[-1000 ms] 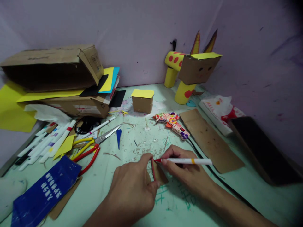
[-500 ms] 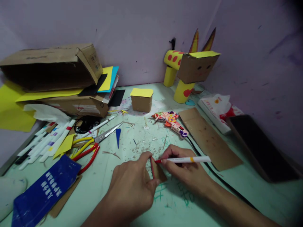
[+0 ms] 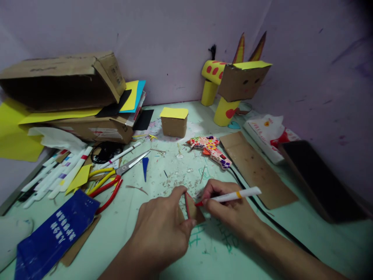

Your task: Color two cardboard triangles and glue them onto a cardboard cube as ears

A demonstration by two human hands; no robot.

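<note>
Between thumb and forefinger, my left hand point(image 3: 164, 225) grips a small pointed cardboard piece point(image 3: 192, 210) against the table. Red colour runs along the piece's left edge. My right hand point(image 3: 230, 210) holds a white felt-tip marker point(image 3: 236, 195) with an orange band. Its red tip touches or nearly touches the right side of the cardboard piece. Beyond my hands lies a floral glue gun point(image 3: 210, 149), its black cord passing behind my right hand. A small cardboard box with a yellow top point(image 3: 174, 122) stands farther back.
Scissors point(image 3: 116, 179) and several markers point(image 3: 58, 175) lie at left, near a blue packet point(image 3: 56, 237). Stacked cardboard boxes point(image 3: 113, 130) fill the back left. A cardboard animal point(image 3: 244, 83) stands back right. A cardboard strip point(image 3: 259, 171), tissue pack point(image 3: 265, 140) and dark phone-like slab point(image 3: 323, 181) lie right.
The marker's tip has moved slightly down and right along the cardboard piece, and its back end has tilted up. My left hand keeps its grip, almost unmoved.
</note>
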